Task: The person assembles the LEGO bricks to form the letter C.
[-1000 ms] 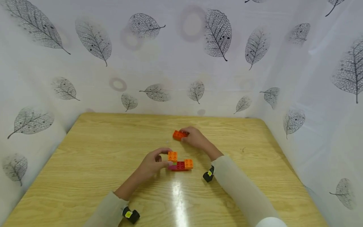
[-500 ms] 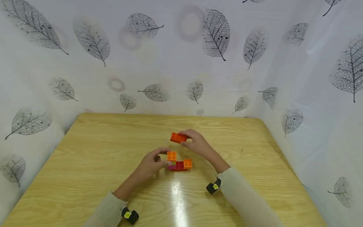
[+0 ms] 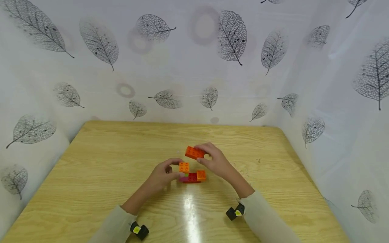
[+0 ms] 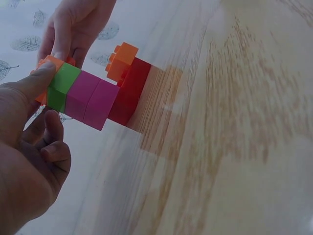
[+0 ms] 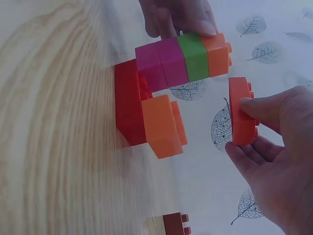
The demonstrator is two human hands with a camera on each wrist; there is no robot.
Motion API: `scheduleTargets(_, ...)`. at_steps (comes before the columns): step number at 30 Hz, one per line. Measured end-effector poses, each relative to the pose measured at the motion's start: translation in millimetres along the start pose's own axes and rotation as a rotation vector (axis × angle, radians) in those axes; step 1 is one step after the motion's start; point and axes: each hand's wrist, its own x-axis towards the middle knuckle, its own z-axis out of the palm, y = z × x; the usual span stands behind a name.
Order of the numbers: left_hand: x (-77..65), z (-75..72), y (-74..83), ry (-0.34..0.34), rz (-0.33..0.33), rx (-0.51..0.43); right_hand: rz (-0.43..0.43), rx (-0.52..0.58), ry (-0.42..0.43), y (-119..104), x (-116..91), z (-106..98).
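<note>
A red base brick [image 5: 128, 103] lies on the table, with toy bricks built on it. At one end rise two magenta bricks [image 4: 91, 101], a green brick [image 4: 63, 85] and an orange brick [image 3: 184, 167] on top. A single orange brick [image 3: 201, 175] sits at the other end. My left hand [image 3: 162, 173] pinches the stack's top orange brick between thumb and fingers. My right hand [image 3: 218, 162] holds a longer red-orange brick [image 3: 195, 152] by one end, studs up, in the air just behind the stack. In the right wrist view it is apart from the stack's top.
A dark red brick [image 5: 174, 223] stands on the table farther off, mostly hidden behind my right hand in the head view. The wooden table [image 3: 106, 155] is enclosed by pale leaf-printed sheets [image 3: 182, 67].
My right hand has lifted the red-orange brick from the back of the table and brought it nearer the stack. The left hand keeps its hold on the stack.
</note>
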Motion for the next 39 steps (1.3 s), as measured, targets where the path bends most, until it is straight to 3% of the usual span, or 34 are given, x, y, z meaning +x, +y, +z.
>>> scheduleTargets(5,-1.3,-0.5,1.8,0.004,-0.006,-0.001,-0.03,0.013,-0.016,-5.7,-13.4,-0.2)
scheduleTargets(12,-4.0,-0.8,0.2,0.002,0.01,-0.001,-0.157,-0.047,-0.029,-7.8,-26.0,3.7)
scheduleTargets(28,-3.0,1.5,1.2,0.029,-0.001,0.009,-0.32,-0.123,-0.023,-6.3,-31.2,3.9)
scheduleTargets(39,-0.5,0.2,1.6,0.025,0.048,0.006,-0.401,-0.249,0.029,-13.4,-28.4,4.8)
